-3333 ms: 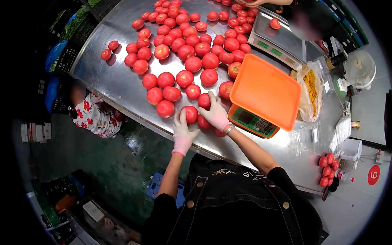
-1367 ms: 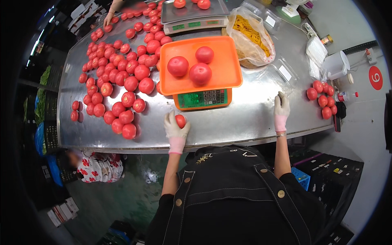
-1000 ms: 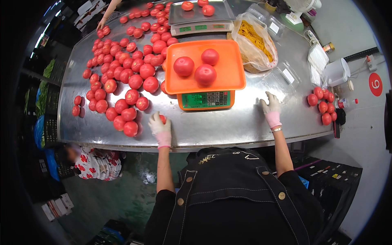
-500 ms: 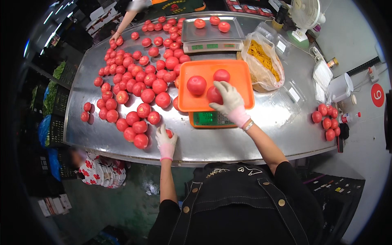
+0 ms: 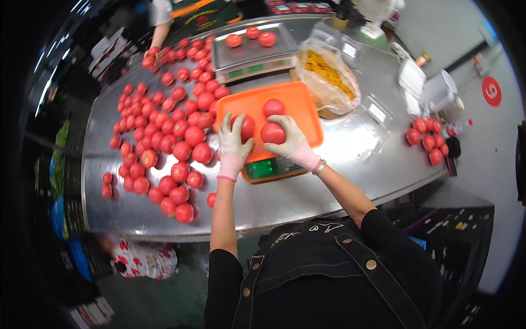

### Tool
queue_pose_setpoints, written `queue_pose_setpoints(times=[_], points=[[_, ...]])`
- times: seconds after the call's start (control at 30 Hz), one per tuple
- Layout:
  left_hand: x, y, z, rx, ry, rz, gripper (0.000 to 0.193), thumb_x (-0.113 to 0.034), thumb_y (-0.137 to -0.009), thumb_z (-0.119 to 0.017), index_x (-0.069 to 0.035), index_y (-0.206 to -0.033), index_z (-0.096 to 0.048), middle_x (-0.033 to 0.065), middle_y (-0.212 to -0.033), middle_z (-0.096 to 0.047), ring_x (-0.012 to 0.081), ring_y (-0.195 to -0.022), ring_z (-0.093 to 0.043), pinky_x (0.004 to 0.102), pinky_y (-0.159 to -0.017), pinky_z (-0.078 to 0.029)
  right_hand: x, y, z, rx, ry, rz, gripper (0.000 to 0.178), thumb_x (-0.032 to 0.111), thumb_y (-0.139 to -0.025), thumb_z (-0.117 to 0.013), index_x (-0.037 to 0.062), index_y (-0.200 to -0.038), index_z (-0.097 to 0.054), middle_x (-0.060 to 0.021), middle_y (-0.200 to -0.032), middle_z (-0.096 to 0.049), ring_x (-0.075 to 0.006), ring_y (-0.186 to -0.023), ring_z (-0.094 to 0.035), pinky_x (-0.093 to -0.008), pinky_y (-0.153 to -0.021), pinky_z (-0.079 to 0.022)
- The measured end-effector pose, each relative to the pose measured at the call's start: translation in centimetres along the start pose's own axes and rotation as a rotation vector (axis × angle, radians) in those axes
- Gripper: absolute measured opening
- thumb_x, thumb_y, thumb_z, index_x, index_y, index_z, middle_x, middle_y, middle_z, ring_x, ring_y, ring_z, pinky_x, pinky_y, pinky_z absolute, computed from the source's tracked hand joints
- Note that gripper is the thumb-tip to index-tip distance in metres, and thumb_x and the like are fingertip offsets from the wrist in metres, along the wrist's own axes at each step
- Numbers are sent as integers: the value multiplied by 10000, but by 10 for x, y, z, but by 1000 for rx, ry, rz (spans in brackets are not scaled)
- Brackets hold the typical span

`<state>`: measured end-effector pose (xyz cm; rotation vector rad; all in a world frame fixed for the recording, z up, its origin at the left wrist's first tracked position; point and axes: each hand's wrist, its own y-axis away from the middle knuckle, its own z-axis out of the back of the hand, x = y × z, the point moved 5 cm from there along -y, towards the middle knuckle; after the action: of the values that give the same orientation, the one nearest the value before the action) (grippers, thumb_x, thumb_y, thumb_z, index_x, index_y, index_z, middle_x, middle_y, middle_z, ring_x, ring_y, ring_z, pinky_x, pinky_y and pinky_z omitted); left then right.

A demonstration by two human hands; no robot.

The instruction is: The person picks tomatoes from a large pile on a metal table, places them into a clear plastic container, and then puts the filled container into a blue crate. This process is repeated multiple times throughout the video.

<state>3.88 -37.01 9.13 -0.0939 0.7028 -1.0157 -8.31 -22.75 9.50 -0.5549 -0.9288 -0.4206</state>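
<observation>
Three red tomatoes rest in the orange tray (image 5: 308, 123) of a scale (image 5: 274, 169) with a lit green display. My left hand (image 5: 233, 145), in a white glove with a pink cuff, has its fingers curved around the left tomato (image 5: 244, 127). My right hand (image 5: 293, 141), gloved the same way, grips the front right tomato (image 5: 273, 133) between thumb and fingers. Behind it lies the third tomato (image 5: 273, 107), touched by neither hand. A single tomato (image 5: 211, 199) sits on the metal table near my left forearm.
Many loose tomatoes (image 5: 164, 142) cover the table's left half. Behind the tray stands a second scale (image 5: 253, 68) with three tomatoes. To the right are a bag of yellow strips (image 5: 329, 74) and a tomato group (image 5: 429, 140). Another person's hand (image 5: 152, 55) touches tomatoes at far left.
My left hand has left the tomato near the table's front edge and moved up to the tray's left tomato. My right hand stays on its tomato. The view has shifted and tilted.
</observation>
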Motion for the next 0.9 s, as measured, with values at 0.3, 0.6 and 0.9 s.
queue_pose_setpoints(times=[0.3,0.6,0.9], points=[[-67,-32,-36,32,811,176,680,-51,-719,-755,-58,-1331,-459,127,-1272,-477,250,-1165,-529,358,-991,-465,-117,80,204,-339,-476,-495,651,77,-782,-748,65,-1344,-419,-120,-1148,-579,-159,-942,-636,-280,-705,-566],[-271,-46,-227,768,257,-467,609,-349,-715,-692,-124,-1253,-518,198,-1205,-546,368,-1137,-553,554,-1026,-356,-143,104,248,334,355,-444,608,407,-695,-752,45,-1161,-607,-189,-1044,-681,-338,-986,-658,-392,-872,-507],[-265,-12,-270,1135,73,-484,566,-314,-748,-643,-129,-1268,-515,158,-1099,-603,336,-1035,-615,684,-998,-293,-171,129,255,562,304,-207,754,361,-732,-734,24,-1352,-470,-217,-1196,-606,-352,-1084,-609,-399,-954,-477]])
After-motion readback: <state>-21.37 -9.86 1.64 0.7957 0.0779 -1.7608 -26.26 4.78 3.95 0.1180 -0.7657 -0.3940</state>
